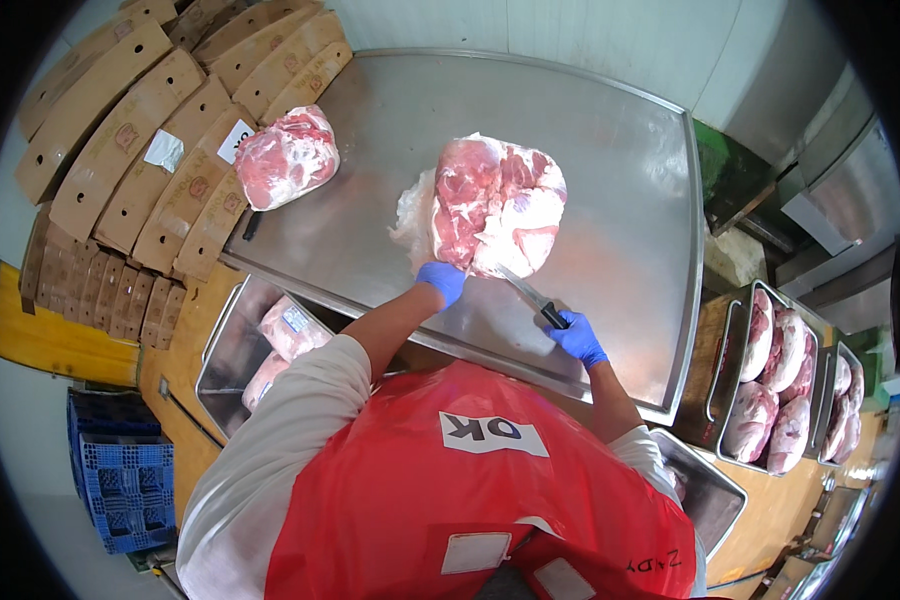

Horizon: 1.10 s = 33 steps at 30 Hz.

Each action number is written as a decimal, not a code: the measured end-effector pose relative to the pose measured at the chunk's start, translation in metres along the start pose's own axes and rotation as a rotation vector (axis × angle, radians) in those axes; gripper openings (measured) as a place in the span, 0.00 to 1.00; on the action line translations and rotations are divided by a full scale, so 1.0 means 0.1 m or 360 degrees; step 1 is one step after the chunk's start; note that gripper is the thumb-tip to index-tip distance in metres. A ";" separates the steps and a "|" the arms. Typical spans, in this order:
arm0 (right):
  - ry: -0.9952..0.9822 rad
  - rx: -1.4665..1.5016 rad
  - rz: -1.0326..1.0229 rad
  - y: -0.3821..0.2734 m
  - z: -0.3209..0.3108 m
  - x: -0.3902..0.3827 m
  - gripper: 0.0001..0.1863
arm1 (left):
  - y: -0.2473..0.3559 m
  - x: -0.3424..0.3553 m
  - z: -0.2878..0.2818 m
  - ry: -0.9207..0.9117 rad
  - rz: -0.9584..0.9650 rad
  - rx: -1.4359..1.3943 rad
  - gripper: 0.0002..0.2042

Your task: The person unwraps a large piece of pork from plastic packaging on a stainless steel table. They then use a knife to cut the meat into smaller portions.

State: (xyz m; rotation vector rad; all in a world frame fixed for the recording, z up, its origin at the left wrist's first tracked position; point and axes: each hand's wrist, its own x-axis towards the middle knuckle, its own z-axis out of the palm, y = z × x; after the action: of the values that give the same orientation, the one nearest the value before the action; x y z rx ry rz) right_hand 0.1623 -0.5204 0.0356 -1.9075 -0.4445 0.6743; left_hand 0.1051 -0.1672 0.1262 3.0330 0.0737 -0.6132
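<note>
A large slab of raw meat (505,200), red with white fat, lies on the steel table (610,270) in front of me. A pale flap of fat or film (410,222) spreads out from its left side. My left hand (445,283), in a blue glove, grips the meat's near edge. In my blue-gloved right hand (578,338) is a knife (530,292) with a black handle; its blade points up and left, with the tip at the meat's near edge. Farther left on the table rests another piece of meat (288,158), beside a dark handle (251,225) at the table's edge.
Stacked cardboard boxes (135,140) crowd the table's left side. Below the near left edge, a steel bin (232,340) holds wrapped meat. At right stands a steel tub (735,375) with several meat pieces. Another steel bin (710,490) is by my right side. Blue plastic pallets (128,490) are lower left.
</note>
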 end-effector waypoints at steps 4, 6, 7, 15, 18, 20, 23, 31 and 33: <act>0.0020 -0.0074 0.0000 -0.01 0.07 0.01 0.13 | -0.19 -0.07 0.22 0.0003 0.0049 -0.0572 0.14; 0.0022 -0.0027 0.0017 0.00 0.09 0.01 0.12 | -0.23 -0.09 0.28 0.0003 0.0211 -0.1128 0.11; 0.0021 -0.0020 0.0006 0.01 0.12 0.01 0.12 | -0.25 -0.10 0.32 -0.0003 0.0350 -0.1446 0.09; 0.0003 0.0098 0.0047 -0.08 0.13 -0.01 0.09 | -0.06 0.20 0.36 -0.0114 -0.0460 -0.2384 0.08; -0.0037 0.0039 0.0054 -0.03 0.09 0.04 0.10 | -0.02 0.25 0.45 0.0273 -0.0370 -0.1987 0.08; -0.0008 -0.0003 0.0051 0.00 0.10 0.05 0.10 | -0.07 0.25 0.46 0.0336 -0.0307 -0.1959 0.09; -0.0021 0.0020 0.0035 -0.09 0.16 0.09 0.09 | -0.20 0.22 0.41 0.0503 -0.0232 -0.1871 0.12; 0.0009 0.0107 0.0100 -0.03 0.08 0.05 0.09 | 0.08 0.01 -0.06 0.0648 -0.0040 -0.1360 0.13; -0.0013 0.0048 0.0123 -0.01 0.07 0.04 0.10 | 0.08 -0.07 0.03 0.0582 -0.0076 -0.0892 0.13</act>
State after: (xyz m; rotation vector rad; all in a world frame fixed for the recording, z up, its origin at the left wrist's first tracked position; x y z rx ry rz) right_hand 0.1614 -0.5127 0.0332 -1.9017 -0.3656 0.7358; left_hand 0.0976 -0.1754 0.1269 2.5538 0.2787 -0.0140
